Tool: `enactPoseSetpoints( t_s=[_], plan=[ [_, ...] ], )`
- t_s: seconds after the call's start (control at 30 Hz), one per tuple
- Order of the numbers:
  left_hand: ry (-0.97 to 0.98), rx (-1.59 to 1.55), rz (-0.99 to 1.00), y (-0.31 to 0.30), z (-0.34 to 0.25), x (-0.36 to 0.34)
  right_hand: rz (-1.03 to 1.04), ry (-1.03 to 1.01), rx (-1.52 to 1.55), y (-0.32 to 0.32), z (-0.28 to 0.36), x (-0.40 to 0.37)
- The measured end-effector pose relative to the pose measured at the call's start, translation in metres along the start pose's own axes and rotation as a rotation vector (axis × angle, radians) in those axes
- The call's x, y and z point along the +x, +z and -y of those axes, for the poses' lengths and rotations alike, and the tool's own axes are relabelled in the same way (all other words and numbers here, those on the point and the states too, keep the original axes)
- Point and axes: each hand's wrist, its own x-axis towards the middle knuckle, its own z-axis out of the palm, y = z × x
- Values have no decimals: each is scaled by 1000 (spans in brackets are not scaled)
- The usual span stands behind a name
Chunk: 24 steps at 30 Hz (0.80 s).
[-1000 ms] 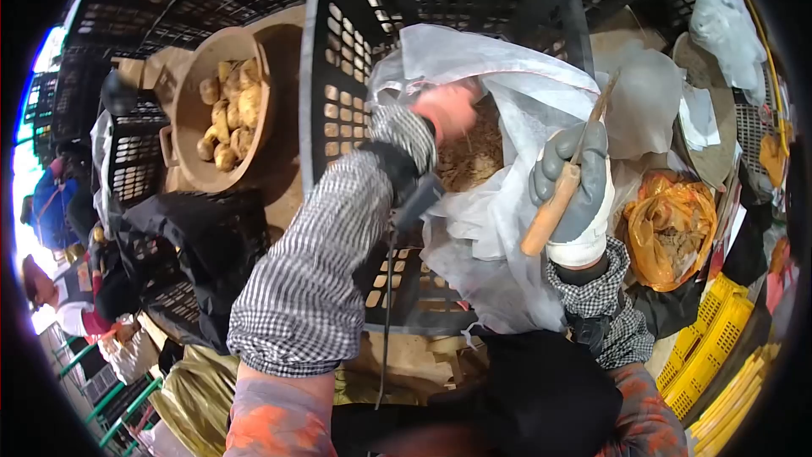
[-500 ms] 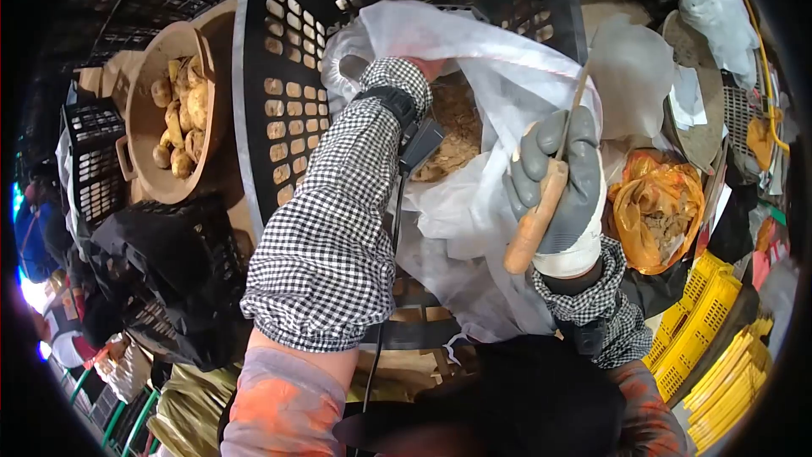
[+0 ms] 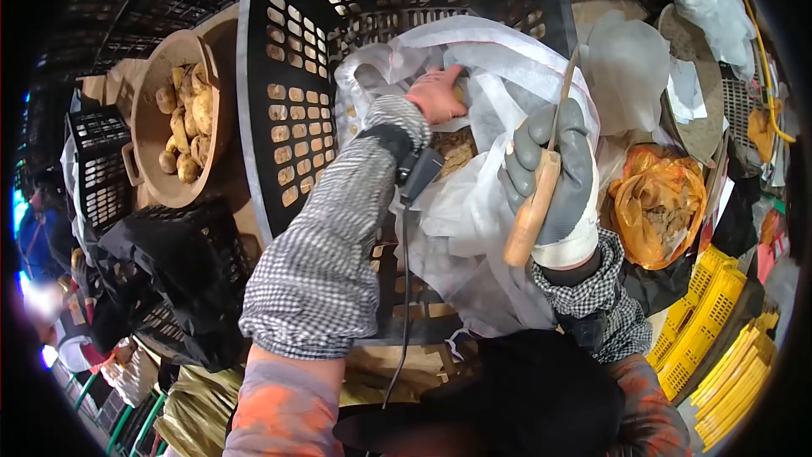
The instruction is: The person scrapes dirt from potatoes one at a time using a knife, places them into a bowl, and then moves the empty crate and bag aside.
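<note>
My left hand (image 3: 440, 95), in a pinkish covering, reaches into the black crate (image 3: 251, 101) at the white plastic liner (image 3: 482, 34). Its fingers are bent near the liner, and whether they grip anything is unclear. Brown material (image 3: 458, 152) shows below it inside the liner. My right hand (image 3: 565, 178), in a grey-coated glove, is closed round a wooden-handled tool (image 3: 534, 210) over the crate's right side. The tool's thin blade points upward.
A brown basin (image 3: 144, 131) at the left holds several potato-like pieces (image 3: 201, 110). Black cloth (image 3: 169, 271) lies below it. At the right are an orange bag (image 3: 655, 203), yellow crates (image 3: 698, 322) and a clear plastic bag (image 3: 626, 72).
My left hand has come further into view over the liner, where before it was mostly hidden. The tool in my right hand has turned more upright.
</note>
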Motion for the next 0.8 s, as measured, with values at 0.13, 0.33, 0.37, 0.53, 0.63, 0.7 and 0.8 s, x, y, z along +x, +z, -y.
enactPoseSetpoints(
  t_s=[0.13, 0.33, 0.37, 0.53, 0.63, 0.7, 0.8],
  plan=[
    [12, -1310, 33, -46, -9, -56, 16, -17, -20, 0, 1, -1],
    [113, -1073, -103, -79, -48, -165, 171, 9, -272, -3, -13, -5],
    [30, -1139, -133, -73, -48, -175, 194, 43, -315, -1, -15, -4],
    [-75, -1077, -415, -61, -63, -197, 283, -204, -739, 3, -23, 2],
    [-24, -655, -553, -59, -51, -192, 306, 127, -327, 1, -17, -7],
    [-54, -869, -515, -66, -50, -193, 283, 155, -299, 9, -8, -8],
    [101, -731, -551, -80, -57, -203, 338, 319, -233, 11, -2, -8]
  ],
)
